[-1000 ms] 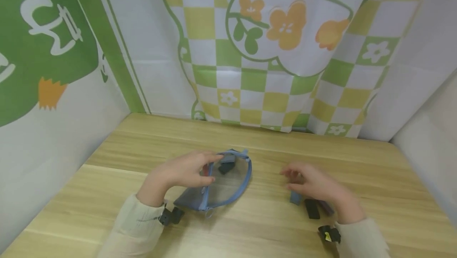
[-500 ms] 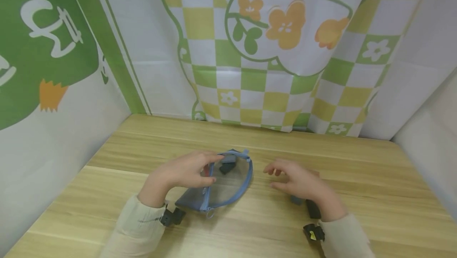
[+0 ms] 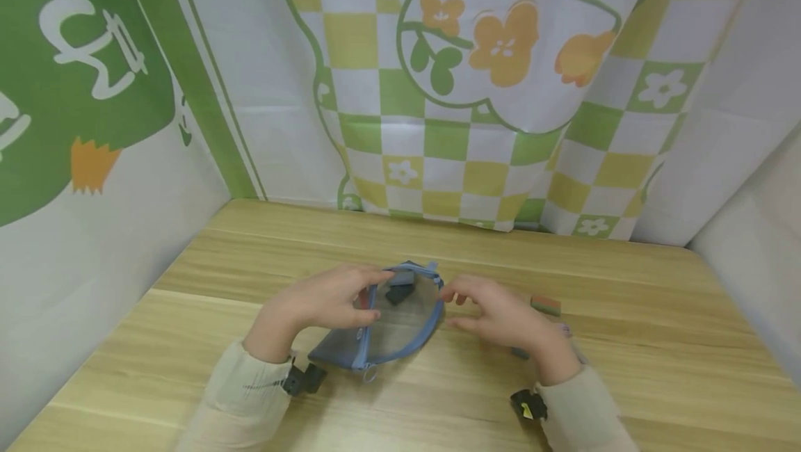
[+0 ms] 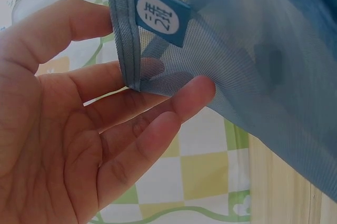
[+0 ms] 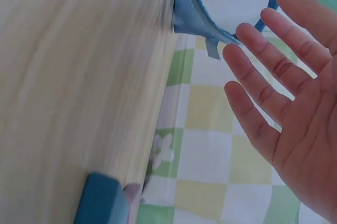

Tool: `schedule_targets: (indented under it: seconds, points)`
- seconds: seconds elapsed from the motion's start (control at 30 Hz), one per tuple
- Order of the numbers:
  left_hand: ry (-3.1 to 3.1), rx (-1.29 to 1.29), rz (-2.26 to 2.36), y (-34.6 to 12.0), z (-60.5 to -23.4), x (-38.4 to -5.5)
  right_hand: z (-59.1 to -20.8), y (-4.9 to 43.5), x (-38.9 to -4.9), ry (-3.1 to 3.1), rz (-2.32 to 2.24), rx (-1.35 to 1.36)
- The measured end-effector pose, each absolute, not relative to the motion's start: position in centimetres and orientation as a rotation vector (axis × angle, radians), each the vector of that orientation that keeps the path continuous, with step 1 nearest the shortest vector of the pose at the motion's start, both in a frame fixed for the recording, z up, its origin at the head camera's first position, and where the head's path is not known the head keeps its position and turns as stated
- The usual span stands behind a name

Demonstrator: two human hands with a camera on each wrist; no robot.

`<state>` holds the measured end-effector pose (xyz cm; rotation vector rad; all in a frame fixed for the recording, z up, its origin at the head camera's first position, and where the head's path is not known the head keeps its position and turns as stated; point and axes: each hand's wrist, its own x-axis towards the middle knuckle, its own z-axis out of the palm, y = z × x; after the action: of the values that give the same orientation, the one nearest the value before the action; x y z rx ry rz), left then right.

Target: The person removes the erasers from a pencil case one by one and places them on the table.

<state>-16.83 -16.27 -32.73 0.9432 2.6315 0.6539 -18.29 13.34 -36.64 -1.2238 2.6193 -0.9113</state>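
A blue mesh zip pouch (image 3: 409, 351) stands open on the table with a dark block (image 3: 399, 293) and a grey-blue block (image 3: 402, 278) inside. My left hand (image 3: 325, 299) pinches its left edge; in the left wrist view the thumb lies on the near side of the seam and a finger shows through the mesh. A label (image 4: 163, 14) is sewn beside that seam. My right hand (image 3: 494, 309) is at the pouch's right rim, its fingers loosely extended and holding nothing. In the right wrist view its palm (image 5: 310, 124) is bare.
Right of the pouch lie an orange-and-green block (image 3: 546, 304) and a blue block (image 5: 97, 200), the latter partly behind the right hand in the head view. Patterned cloth (image 3: 438, 160) hangs behind the wooden table (image 3: 657, 327). A ring pull (image 3: 370, 373) hangs at the pouch's front.
My right hand has moved left from above the loose blocks to the pouch's rim, uncovering the orange-and-green block; its wrist now covers the black block. My left hand and the pouch stay put.
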Motion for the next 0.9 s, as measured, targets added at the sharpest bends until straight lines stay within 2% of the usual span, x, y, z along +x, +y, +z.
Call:
schedule_targets:
  seconds: [0.9]
  points:
    - [2.62, 0.947, 0.7, -16.3, -32.6, -16.6, -36.3, 9.1, -18.7, 2.453, -0.814, -1.234]
